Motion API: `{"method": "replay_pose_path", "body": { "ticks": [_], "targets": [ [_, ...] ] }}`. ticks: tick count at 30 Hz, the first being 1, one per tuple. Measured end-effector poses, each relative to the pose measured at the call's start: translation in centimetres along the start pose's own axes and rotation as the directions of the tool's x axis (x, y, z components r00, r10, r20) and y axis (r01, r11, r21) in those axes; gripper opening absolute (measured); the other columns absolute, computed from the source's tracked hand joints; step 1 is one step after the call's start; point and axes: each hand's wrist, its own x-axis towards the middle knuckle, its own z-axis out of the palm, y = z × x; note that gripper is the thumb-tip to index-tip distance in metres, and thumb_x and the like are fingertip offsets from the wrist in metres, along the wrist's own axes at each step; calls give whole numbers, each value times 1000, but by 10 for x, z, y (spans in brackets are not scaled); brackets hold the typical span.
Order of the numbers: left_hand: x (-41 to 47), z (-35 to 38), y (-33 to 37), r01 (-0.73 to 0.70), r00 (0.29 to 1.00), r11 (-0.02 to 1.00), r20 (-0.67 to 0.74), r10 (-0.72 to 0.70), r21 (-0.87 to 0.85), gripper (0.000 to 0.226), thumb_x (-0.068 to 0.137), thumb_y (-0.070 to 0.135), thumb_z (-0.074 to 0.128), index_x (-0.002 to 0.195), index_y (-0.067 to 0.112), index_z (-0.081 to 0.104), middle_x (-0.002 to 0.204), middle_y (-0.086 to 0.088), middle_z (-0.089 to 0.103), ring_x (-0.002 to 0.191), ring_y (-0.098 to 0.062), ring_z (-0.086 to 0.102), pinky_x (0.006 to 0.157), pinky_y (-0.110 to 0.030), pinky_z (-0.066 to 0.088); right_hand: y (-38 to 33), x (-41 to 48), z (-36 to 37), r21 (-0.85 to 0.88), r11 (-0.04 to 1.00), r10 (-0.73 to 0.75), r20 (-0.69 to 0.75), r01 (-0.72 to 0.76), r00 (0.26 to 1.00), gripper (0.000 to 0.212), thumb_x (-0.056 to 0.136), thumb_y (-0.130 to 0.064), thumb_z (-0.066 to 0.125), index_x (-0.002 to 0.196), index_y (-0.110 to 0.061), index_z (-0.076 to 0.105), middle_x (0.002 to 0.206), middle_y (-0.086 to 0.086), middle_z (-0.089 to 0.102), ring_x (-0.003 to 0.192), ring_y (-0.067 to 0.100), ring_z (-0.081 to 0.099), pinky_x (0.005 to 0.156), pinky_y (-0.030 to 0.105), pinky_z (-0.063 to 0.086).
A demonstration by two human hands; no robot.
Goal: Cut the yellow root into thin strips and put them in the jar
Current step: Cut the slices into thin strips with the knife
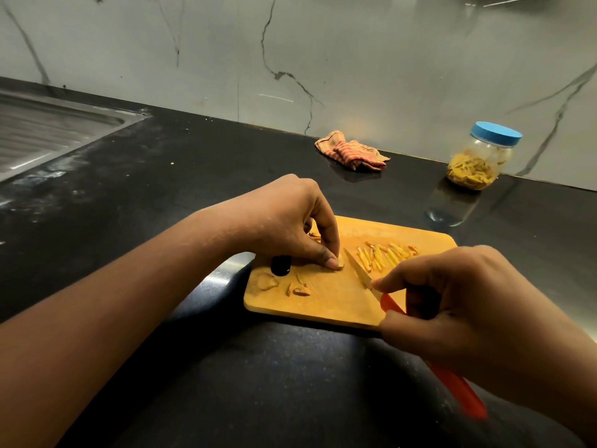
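"While the yellow root [340,264] is only a small nub pinched under the fingertips [332,262] of the left hand [290,227], what could go wrong?"

"The knife [360,270] lies just beside those fingertips. The right hand [468,302] is curled round its red handle, forefinger stretched onto the blade. So small a piece may slip, and the edge would meet a finger."

"And the strips [387,255]?"

"They lie on the cutting board [323,307], beyond the blade, between both hands. The jar [481,160] stands well beyond the right hand on the worktop [193,189], lid on. Carrying strips that far risks dropping some."
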Motion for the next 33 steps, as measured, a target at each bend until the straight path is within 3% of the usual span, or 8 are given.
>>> {"method": "replay_pose_path", "body": {
  "ticks": [4, 7, 13, 24, 30, 33],
  "targets": [
    [0, -1, -1, 5, 1000, 1000, 2, -5, -10, 14, 77, 38, 79, 89, 32, 79, 95, 24, 68, 95, -4, 60, 80, -20, 49, 8, -3, -2, -4, 1000, 4, -102, -4, 995, 32, 64, -43, 66, 92, -31, 74, 67, -8, 64, 60, 11, 60, 49, 27, 49],
    [-2, -2, -1, 4, 1000, 999, 17, -4, -38, 11, 77, 36, 79, 88, 34, 79, 96, 24, 68, 98, -6, 61, 86, -28, 54, 5, -2, -1, 34, 999, -17, -126, 21, 992, 29, 66, -39, 67, 92, -30, 74, 61, -4, 63, 55, 13, 61, 48, 29, 50],
    [-1, -2, -3, -6, 1000, 998, 29, 8, -70, 10, 78, 32, 79, 88, 34, 79, 94, 22, 69, 97, -7, 61, 84, -27, 54, 2, 1, 5, 40, 999, -25, -67, 27, 997, 34, 66, -43, 65, 96, -29, 74, 65, -10, 63, 57, 7, 60, 46, 16, 45],
    [-2, -2, -3, -17, 999, 998, 35, 19, -58, 11, 78, 33, 78, 89, 34, 79, 95, 21, 69, 95, -7, 61, 81, -26, 54, -1, 4, 7, 37, 999, -17, -38, 18, 999, 37, 67, -45, 61, 98, -31, 73, 67, -13, 63, 66, 4, 60, 54, 16, 47],
    [-1, -2, -3, -22, 999, 999, 33, 24, -45, 13, 78, 34, 78, 90, 33, 79, 95, 18, 71, 94, -9, 63, 82, -37, 57, -1, 13, 7, 32, 999, -28, -26, 28, 999, 37, 70, -43, 59, 103, -30, 71, 62, -5, 61, 64, 8, 59, 55, 29, 50],
    [-1, -2, -3, -20, 999, 999, 29, 22, -44, 13, 77, 34, 79, 90, 33, 79, 95, 18, 72, 94, -10, 63, 82, -39, 56, -1, 11, 10, 12, 999, -38, -46, 38, 998, 42, 70, -46, 55, 107, -31, 69, 62, -10, 57, 72, 1, 58, 58, 19, 48]
  ]
}}
